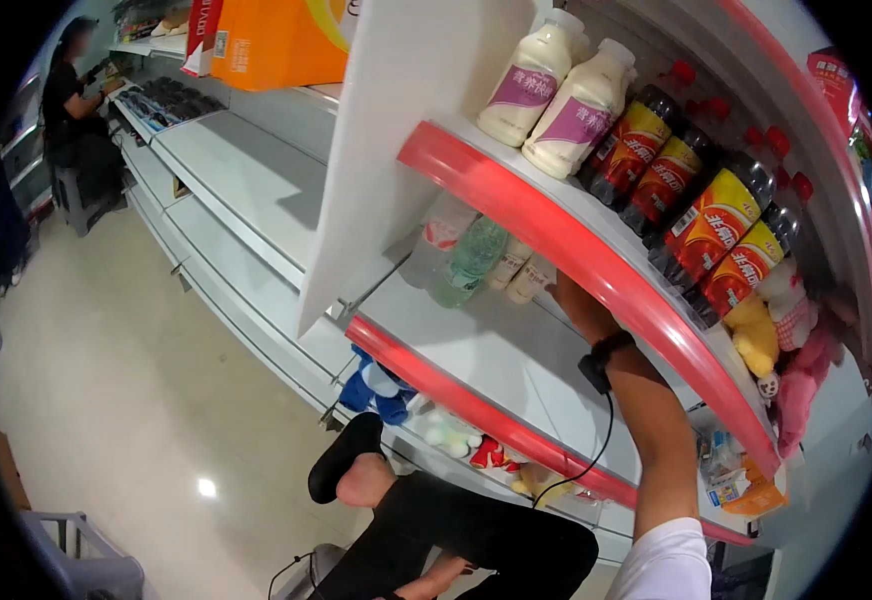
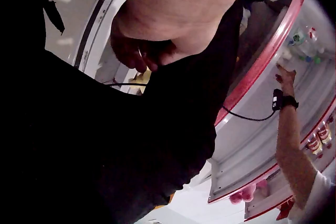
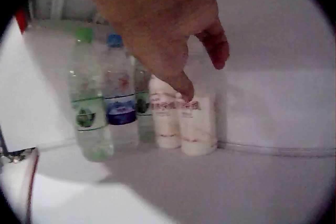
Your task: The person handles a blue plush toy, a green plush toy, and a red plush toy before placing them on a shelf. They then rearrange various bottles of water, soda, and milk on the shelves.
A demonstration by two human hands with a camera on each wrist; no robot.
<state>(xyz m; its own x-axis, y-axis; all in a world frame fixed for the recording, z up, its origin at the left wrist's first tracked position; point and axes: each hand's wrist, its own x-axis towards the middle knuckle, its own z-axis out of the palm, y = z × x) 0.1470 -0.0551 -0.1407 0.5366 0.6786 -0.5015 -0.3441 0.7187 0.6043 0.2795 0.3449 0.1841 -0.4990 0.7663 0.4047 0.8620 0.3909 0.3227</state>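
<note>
Two white bottles (image 3: 197,124) stand on the middle shelf (image 1: 456,330), with my right hand (image 3: 157,24) over the nearer one, thumb and fingers spread around its top. Whether the skin touches the bottle, I cannot tell. From the head view the upper shelf's red edge hides most of that hand; a wristband (image 1: 606,362) shows. Beside the white bottles are a green-labelled clear bottle (image 3: 90,113) and a blue-capped one (image 3: 121,98). My left hand (image 1: 438,577) rests by my leg, fingers loosely curled and holding nothing.
Large white bottles (image 1: 581,110) and dark cola bottles (image 1: 716,225) line the upper shelf behind its red edge (image 1: 556,240). Soft toys (image 1: 376,388) lie on the shelf below. A black cable (image 1: 608,440) hangs from my right wrist. A person (image 1: 81,110) sits at the far left.
</note>
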